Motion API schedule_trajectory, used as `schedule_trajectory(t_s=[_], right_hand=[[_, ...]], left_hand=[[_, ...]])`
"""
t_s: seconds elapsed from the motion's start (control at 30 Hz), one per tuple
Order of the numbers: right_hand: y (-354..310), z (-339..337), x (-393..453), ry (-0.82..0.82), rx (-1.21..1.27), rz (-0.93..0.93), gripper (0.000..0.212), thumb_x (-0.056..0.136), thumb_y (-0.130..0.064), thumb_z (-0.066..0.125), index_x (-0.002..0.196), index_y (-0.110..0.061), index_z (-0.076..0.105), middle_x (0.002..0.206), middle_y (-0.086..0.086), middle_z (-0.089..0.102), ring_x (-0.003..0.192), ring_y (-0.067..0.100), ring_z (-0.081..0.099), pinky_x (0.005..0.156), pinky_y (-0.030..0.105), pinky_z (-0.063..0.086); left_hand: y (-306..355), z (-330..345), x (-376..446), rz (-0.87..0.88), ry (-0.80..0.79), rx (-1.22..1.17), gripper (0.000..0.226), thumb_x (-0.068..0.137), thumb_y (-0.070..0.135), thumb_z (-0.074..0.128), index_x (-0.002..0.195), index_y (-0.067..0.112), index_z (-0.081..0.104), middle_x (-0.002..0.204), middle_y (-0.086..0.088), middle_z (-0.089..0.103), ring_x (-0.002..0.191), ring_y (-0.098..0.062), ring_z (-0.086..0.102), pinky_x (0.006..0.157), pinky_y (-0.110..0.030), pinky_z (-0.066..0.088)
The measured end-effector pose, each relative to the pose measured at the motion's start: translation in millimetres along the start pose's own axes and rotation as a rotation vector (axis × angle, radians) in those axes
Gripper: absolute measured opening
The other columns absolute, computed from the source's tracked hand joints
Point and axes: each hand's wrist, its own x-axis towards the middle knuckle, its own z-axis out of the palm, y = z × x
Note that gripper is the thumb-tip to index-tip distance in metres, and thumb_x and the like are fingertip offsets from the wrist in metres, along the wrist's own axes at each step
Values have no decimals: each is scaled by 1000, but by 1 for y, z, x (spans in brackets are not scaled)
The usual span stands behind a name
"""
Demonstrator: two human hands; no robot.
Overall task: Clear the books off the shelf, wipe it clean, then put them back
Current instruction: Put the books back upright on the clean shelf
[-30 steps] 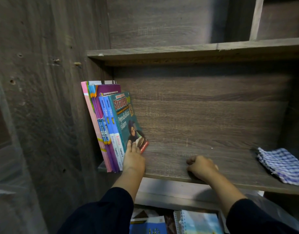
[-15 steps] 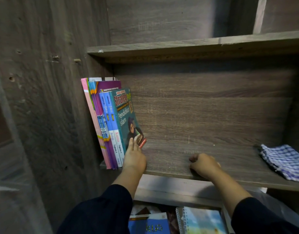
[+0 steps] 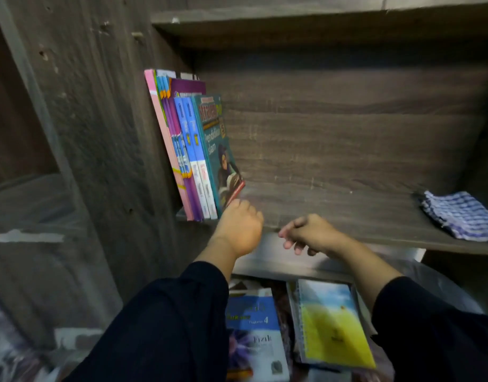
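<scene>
Several books (image 3: 193, 150) stand leaning against the left wall on the wooden shelf (image 3: 333, 205). The rightmost is a teal book (image 3: 218, 150) with its cover facing out. My left hand (image 3: 238, 227) is at the foot of that teal book, its back towards me and its fingers mostly hidden; it holds nothing I can see. My right hand (image 3: 309, 234) hovers just in front of the shelf's front edge, with its fingers loosely curled and nothing in them. A blue-and-white checked cloth (image 3: 460, 213) lies on the shelf at the far right.
Below the shelf lie more books: a blue one (image 3: 251, 318) and a spiral notebook with a yellow and blue cover (image 3: 331, 323). Another shelf board (image 3: 292, 20) runs overhead. A wooden side panel (image 3: 99, 133) closes the left.
My right hand has come off the shelf's edge and drifted left, with its fingers loosened. My left hand has slipped down from the teal cover to its foot. The view has tilted down.
</scene>
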Motion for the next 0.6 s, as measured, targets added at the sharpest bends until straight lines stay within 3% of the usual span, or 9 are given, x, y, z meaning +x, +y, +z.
schedule_trajectory(t_s=[0.13, 0.17, 0.27, 0.33, 0.43, 0.53, 0.6], right_hand=[[20, 38, 3, -233, -73, 128, 12, 93, -14, 51, 95, -11, 63, 73, 3, 67, 50, 9, 60, 42, 16, 39], [29, 49, 6, -265, -114, 164, 11, 93, -13, 51, 94, -10, 61, 73, 4, 65, 53, 13, 60, 44, 17, 42], [59, 79, 19, -303, -246, 215, 7, 89, -9, 54, 88, -12, 59, 72, 7, 59, 55, 17, 54, 47, 17, 43], [77, 98, 29, -269, -353, 223, 4, 88, -15, 57, 85, -14, 57, 76, 6, 56, 54, 12, 48, 50, 18, 40], [101, 125, 46, -241, -436, 251, 22, 88, -19, 59, 70, -9, 51, 71, 8, 49, 59, 16, 46, 51, 25, 34], [123, 151, 62, -256, -448, 283, 14, 90, -18, 56, 94, -6, 61, 98, 14, 61, 86, 18, 52, 68, 22, 40], [138, 166, 72, -245, -365, 327, 31, 95, -16, 48, 119, -2, 60, 127, 17, 58, 111, 25, 55, 82, 24, 43]], left_hand=[[4, 16, -25, 123, 34, -56, 23, 76, 33, 58, 74, 13, 69, 74, -6, 70, 72, -25, 62, 71, -31, 43], [5, 24, -30, 123, 32, -62, 23, 75, 34, 59, 74, 13, 70, 74, -5, 70, 72, -25, 63, 70, -30, 44], [14, 65, -41, 38, -101, -122, 34, 92, 30, 41, 107, 10, 63, 108, -10, 66, 103, -30, 55, 87, -37, 39], [19, 91, -47, -2, -168, -168, 33, 94, 29, 39, 112, 11, 60, 115, -10, 63, 109, -30, 52, 89, -38, 38], [28, 128, -52, -62, -277, -255, 30, 92, 27, 43, 113, 13, 59, 118, -10, 62, 114, -29, 50, 92, -37, 39], [37, 159, -58, -135, -382, -331, 32, 91, 24, 47, 119, 14, 57, 123, -9, 60, 119, -30, 48, 94, -36, 39], [42, 183, -61, -209, -457, -379, 34, 90, 23, 48, 123, 15, 56, 128, -8, 57, 122, -30, 47, 96, -36, 40]])
